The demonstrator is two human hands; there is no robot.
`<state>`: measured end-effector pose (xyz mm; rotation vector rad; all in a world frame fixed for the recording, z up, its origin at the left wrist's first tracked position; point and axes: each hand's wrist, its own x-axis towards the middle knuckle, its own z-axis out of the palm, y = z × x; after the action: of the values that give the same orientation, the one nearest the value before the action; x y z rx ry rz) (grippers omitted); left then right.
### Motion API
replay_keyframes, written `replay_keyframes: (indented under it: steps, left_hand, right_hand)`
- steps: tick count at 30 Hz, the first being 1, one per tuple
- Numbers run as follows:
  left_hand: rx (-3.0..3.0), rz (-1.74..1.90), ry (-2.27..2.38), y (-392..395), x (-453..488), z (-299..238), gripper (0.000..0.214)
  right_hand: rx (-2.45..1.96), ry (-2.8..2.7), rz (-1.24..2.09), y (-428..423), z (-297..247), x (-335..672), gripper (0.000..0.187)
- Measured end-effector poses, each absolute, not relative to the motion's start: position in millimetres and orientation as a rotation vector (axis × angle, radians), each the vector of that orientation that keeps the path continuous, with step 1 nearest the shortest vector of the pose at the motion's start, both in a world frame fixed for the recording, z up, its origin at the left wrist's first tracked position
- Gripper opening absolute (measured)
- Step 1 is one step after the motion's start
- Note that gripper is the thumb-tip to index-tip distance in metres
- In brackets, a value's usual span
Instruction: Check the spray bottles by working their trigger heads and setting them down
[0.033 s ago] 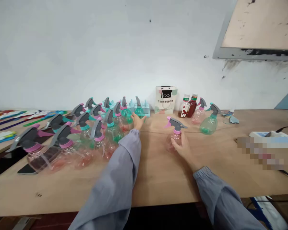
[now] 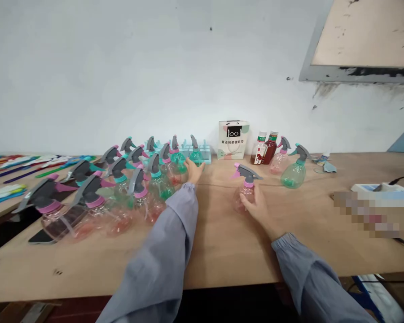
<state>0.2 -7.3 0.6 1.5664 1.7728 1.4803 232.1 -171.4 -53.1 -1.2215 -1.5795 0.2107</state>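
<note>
Printed paper bag (image 2: 234, 150) near wall (image 2: 121, 67); two drink bottles (image 2: 270, 148) beside it; white cotton-like gloves omitted.

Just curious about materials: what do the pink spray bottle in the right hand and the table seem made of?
Spray bottle: probably plastic, smooth and glossy; its pink body is see-through. Table: likely wood or plywood, matte, with brown, grain-like streaks.

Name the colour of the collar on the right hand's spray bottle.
The collar is pink; the head view shows it best.
</note>
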Motion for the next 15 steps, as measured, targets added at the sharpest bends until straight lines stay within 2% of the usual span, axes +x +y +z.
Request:
replay_keyframes:
  steps: [5, 6, 9, 11, 13, 15]
  left_hand:
    - [1.680, 1.501, 1.376, -73.5, 5.3, 2.6, 0.049]
    - [1.747, 1.450, 1.234, -91.1, 9.0, 3.0, 0.050]
    - [1.995, 1.335, 0.916, -139.4, 24.3, 5.1, 0.086]
    - [2.004, 1.360, 0.872, -159.3, 32.8, 7.6, 0.097]
    - [1.882, 1.440, 0.905, -166.0, 34.5, 10.6, 0.087]
    - [1.730, 1.494, 0.934, -163.3, 27.2, 13.4, 0.067]
  right_hand:
    - [-1.217, -1.541, 0.176, -169.5, -55.5, 223.1, 0.057]
    - [-1.220, -1.540, 0.158, -169.2, -56.8, 218.8, 0.062]
    - [-1.201, -1.645, 0.111, -172.4, -60.0, 196.8, 0.065]
    - [-1.152, -1.795, 0.100, -178.2, -60.3, 178.2, 0.064]
    - [-1.087, -1.954, 0.108, -184.4, -57.2, 165.2, 0.068]
    - [-1.053, -2.044, 0.108, -187.5, -49.5, 168.2, 0.068]
